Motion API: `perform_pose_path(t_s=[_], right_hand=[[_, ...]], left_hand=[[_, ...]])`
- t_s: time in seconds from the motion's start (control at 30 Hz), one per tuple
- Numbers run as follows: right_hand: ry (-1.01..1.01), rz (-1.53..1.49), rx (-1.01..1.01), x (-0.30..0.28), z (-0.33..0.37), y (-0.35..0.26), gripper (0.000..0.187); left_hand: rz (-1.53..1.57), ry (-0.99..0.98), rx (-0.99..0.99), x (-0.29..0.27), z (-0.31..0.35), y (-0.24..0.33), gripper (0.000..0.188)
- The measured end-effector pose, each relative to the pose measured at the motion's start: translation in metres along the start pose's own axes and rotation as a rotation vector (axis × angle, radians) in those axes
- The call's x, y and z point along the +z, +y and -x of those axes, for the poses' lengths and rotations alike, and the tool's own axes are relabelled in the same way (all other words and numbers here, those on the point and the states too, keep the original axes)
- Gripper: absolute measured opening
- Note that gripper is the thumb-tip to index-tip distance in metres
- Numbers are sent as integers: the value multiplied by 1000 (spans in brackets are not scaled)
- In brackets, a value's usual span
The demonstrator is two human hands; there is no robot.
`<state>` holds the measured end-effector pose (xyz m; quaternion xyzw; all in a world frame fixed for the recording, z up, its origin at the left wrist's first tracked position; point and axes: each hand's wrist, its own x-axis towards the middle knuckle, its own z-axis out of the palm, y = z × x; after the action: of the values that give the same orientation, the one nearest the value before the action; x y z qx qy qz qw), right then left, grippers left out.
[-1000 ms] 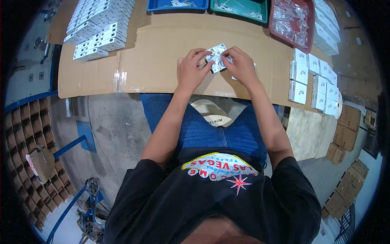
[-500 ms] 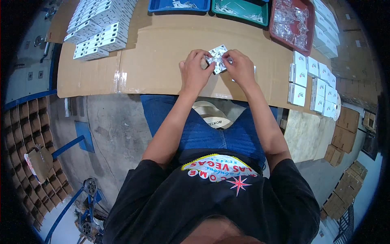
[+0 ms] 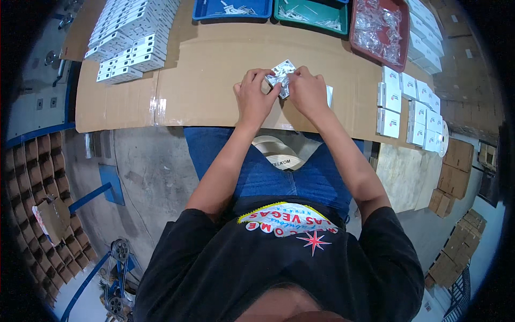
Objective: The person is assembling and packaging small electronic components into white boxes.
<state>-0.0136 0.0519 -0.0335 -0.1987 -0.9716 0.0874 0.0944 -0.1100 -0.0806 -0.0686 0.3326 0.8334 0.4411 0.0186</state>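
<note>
My left hand (image 3: 255, 99) grips the left edge of a small white square plastic housing (image 3: 283, 68), with the thumb at its near side. The housing lies tilted above the cardboard-covered table, and shiny, pale detail shows on its face. Over its right side, my right hand (image 3: 310, 94) is closed in a pinch. Whatever its fingertips hold is hidden behind the fingers. Just right of that hand, a flat white piece (image 3: 329, 95) lies on the cardboard, partly covered by the hand.
Tall stacks of white housings (image 3: 134, 27) stand at the far left. Along the back are a blue tray (image 3: 230, 17) and a green tray (image 3: 311, 24) of small white parts, plus a red tray (image 3: 399, 61) of clear packets. Finished-looking white boxes (image 3: 389, 102) stand at the right.
My right hand has shifted slightly left and turned over the housing, covering more of its right side. The left hand keeps its grip. The whole view has shifted slightly.
</note>
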Motion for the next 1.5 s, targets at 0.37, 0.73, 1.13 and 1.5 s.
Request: perform_pose_path(t_s=[0.37,0.73,1.13,1.5], right_hand=[[50,-210,70,8,-7,8,17],[53,-331,-31,7,-10,6,11],[151,-527,-63,18,7,18,16],[164,-694,42,3,40,17,17]], left_hand=[[-108,-62,113,-9,8,3,21],[0,-278,269,-21,35,8,30],[22,-154,363,-20,20,-4,40],[-62,-140,421,-16,23,-2,33]])
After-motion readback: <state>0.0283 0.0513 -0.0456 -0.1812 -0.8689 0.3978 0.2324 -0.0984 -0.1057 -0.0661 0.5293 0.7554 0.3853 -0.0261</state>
